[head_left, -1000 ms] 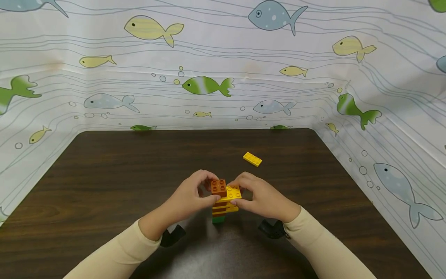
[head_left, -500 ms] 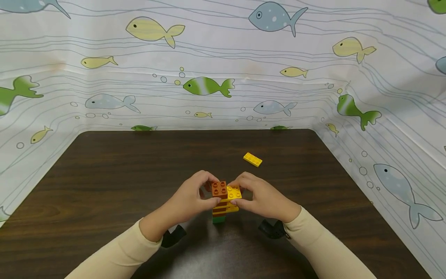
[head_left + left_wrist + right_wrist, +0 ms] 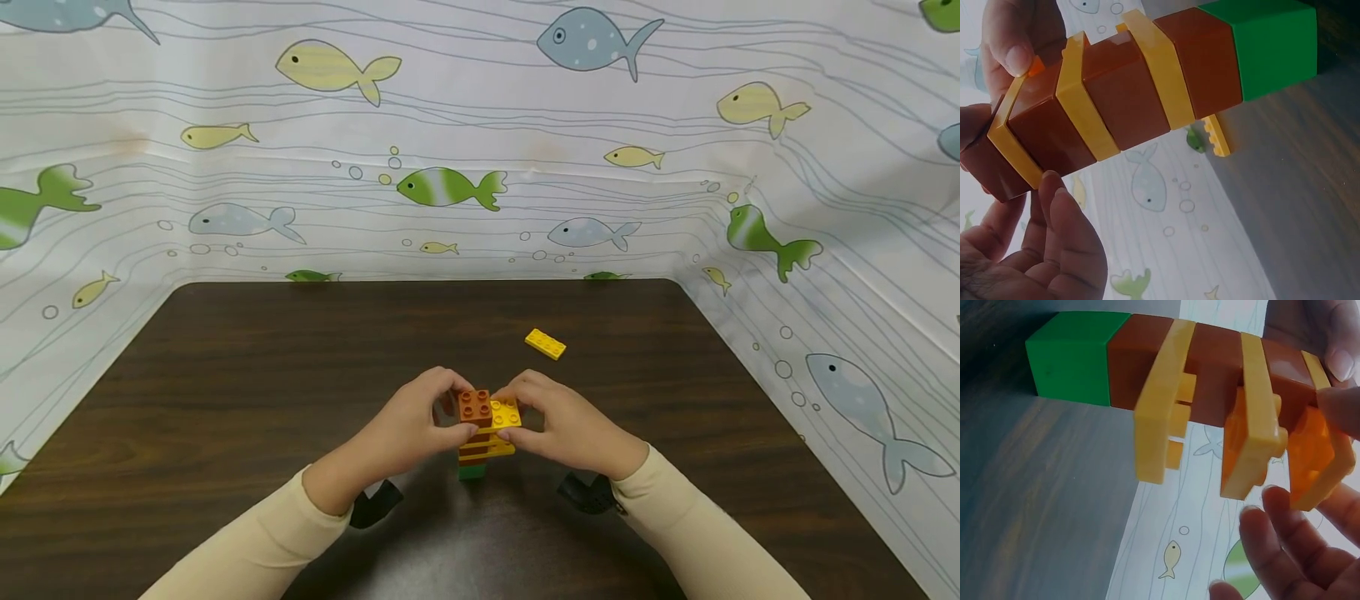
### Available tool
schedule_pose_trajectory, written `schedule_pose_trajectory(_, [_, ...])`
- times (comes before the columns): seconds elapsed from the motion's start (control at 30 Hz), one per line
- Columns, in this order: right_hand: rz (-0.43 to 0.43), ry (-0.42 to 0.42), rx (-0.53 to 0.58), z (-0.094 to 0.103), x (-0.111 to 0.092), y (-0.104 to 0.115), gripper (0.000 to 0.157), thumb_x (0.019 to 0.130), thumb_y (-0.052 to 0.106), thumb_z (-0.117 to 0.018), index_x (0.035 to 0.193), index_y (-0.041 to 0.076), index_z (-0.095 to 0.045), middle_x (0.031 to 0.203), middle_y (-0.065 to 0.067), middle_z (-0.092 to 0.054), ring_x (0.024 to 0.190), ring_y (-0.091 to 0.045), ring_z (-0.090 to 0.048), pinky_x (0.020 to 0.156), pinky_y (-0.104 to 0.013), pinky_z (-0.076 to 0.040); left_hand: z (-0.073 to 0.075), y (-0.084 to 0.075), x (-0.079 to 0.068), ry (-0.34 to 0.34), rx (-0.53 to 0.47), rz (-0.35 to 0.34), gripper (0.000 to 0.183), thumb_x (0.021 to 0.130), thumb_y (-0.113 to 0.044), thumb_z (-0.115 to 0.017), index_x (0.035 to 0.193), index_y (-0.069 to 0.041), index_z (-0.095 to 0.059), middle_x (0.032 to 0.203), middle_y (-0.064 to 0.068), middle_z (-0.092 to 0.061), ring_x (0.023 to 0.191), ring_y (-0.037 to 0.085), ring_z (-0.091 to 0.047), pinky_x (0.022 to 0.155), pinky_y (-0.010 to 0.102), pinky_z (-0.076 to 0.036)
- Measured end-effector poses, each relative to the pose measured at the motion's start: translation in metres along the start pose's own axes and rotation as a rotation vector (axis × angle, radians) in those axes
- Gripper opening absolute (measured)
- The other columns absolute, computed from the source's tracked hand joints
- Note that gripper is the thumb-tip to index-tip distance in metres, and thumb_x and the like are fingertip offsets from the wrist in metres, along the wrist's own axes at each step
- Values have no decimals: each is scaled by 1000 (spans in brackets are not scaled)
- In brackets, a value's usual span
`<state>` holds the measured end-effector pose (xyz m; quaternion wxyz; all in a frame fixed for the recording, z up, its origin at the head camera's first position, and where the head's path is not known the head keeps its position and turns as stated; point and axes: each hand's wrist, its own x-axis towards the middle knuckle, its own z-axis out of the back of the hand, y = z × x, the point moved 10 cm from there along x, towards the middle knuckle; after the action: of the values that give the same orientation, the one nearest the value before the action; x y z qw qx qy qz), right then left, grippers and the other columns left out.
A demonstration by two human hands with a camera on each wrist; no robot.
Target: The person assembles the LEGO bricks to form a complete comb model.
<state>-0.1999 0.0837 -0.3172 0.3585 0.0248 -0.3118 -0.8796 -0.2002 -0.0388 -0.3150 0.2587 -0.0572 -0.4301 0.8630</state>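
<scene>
A toy brick tower stands on the table, with a green brick (image 3: 472,472) at its foot and brown bricks alternating with yellow plates above. On top sits a brown 2x2 brick (image 3: 475,406), covering the left part of the uppermost yellow plate (image 3: 505,414). My left hand (image 3: 408,425) grips the top brown brick from the left, thumb at the near side and fingers behind. From the right, my right hand (image 3: 570,423) pinches the uppermost plate's overhanging end. In the right wrist view two lower yellow plates (image 3: 1254,425) also jut out, studs showing.
A loose yellow plate (image 3: 545,343) lies on the dark wooden table (image 3: 300,333) behind the right hand. A white fish-patterned sheet (image 3: 480,108) rises along the table's back and sides. Dark wrist straps (image 3: 588,492) hang beneath the cuffs.
The top brown brick has come down slightly and now sits straighter on the yellow plate. Both hands keep their hold, and the view has shifted a little.
</scene>
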Motion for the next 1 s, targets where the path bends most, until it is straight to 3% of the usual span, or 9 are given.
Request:
schedule_pose_trajectory(0.17, [48, -30, 31, -1, 1, 3, 42, 89, 25, -71, 127, 13, -57, 118, 4, -57, 107, -12, -54, 95, -39, -47, -1, 4, -1, -9, -22, 7, 29, 85, -13, -73, 109, -7, -58, 98, 2, -52, 85, 18, -49, 67, 26, -48])
schedule_pose_trajectory(0.3, [69, -64, 98, 1, 3, 9, 44, 87, 24, -73, 126, 13, -56, 119, 3, -56, 109, -13, -53, 96, -39, -47, -1, 6, -1, -21, -42, -4, 30, 84, -13, -73, 109, -7, -59, 99, 2, -53, 86, 19, -51, 68, 27, -49])
schedule_pose_trajectory(0.53, [69, -95, 174, 0, 8, 11, 38, 89, 23, -70, 123, 12, -57, 116, 3, -57, 103, -11, -54, 92, -31, -47, -1, 6, -1, -26, -65, -15, 30, 85, -14, -73, 111, -8, -60, 100, 2, -54, 88, 19, -51, 69, 27, -49])
schedule_pose_trajectory(1.0, [64, -118, 222, -1, 10, 9, 31, 88, 18, -71, 117, 12, -61, 110, 5, -59, 96, -12, -54, 86, -30, -48, 0, 8, -1, -27, -69, -21, 28, 87, -16, -72, 110, -8, -60, 98, 2, -55, 88, 23, -54, 72, 27, -50])
